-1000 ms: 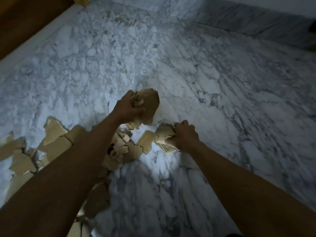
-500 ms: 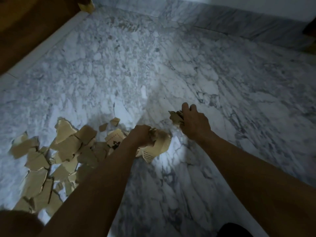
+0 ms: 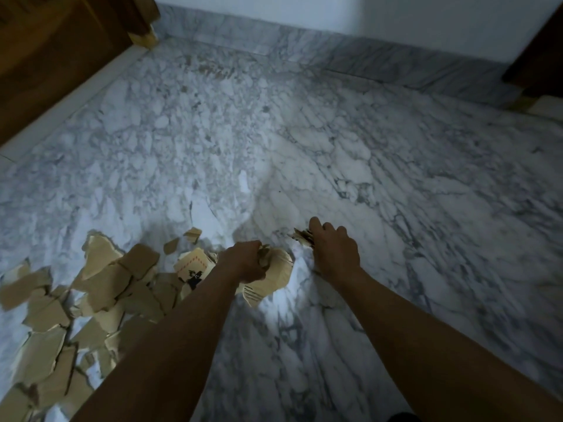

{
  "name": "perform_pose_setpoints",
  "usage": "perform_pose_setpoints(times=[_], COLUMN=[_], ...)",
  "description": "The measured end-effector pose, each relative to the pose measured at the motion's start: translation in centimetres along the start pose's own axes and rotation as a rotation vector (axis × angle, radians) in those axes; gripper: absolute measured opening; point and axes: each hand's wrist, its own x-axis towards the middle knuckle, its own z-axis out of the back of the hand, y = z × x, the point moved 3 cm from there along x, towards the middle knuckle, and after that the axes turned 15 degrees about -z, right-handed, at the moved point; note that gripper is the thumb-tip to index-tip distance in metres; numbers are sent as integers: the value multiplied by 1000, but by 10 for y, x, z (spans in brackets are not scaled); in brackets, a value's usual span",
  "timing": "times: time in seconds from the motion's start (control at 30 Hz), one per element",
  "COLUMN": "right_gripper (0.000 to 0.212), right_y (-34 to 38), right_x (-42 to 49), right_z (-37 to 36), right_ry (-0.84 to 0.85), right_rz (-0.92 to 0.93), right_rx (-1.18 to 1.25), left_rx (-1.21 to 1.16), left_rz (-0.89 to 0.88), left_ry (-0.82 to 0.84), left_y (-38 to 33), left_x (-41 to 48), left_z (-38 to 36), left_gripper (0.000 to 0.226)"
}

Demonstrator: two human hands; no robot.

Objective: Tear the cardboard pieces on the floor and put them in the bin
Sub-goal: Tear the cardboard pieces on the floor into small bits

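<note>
The left hand (image 3: 243,264) is closed in a fist round a crumpled cardboard piece (image 3: 275,274). Its fingers curl over the top edge. The piece hangs below the fist, and its lower end carries dark printed lines. I cannot tell whether that end touches the floor (image 3: 396,178).

The right hand (image 3: 335,252) has its fingers curled and pinches a small torn scrap (image 3: 301,236), which sticks out to the left past the fingertips. The two hands are near each other but apart, with a strip of white marble showing between them. Both are low over the floor.

A pile (image 3: 100,287) of torn brown cardboard lies on the floor to the left of the left forearm and runs down to the bottom-left corner. Part of it is hidden under the arm. A printed bit (image 3: 195,264) with a black mark and red dotted lines sits just beside the left wrist. Two small chips (image 3: 192,234) lie on bare marble at the far edge of the pile.

A wooden door (image 3: 51,56) fills the upper left. A white wall (image 3: 335,13) with marble skirting (image 3: 350,60) closes the far side.
</note>
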Motion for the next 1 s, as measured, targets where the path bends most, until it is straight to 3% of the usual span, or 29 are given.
perform_pose_setpoints(times=[0.1, 0.33, 0.47, 0.67, 0.8, 0.93, 1.0], right_gripper=[55, 37, 31, 27, 21, 29, 29], right_y=[-2, -13, -16, -25, -22, -30, -36], right_x=[6, 7, 3, 3, 12, 28, 32], right_z=[4, -1, -4, -1, 11, 32, 36], right_ry=[0, -33, -38, 12, 103, 189, 237], right_rz=[-3, -20, -8, 22, -58, -199, -238], right_rx=[9, 6, -5, -11, 177, 411, 444], left_rx=[20, 61, 7, 58, -247, -702, -834], left_rz=[8, -14, 29, -51, -37, 24, 91], left_ry=[13, 36, 77, -17, -115, -415, -482], left_y=[-3, -12, -12, -20, -6, 23, 36], left_x=[6, 10, 7, 0, -9, -19, -28], left_z=[2, 0, -3, 0, -2, 30, 46], left_gripper=[57, 41, 57, 52, 48, 65, 56])
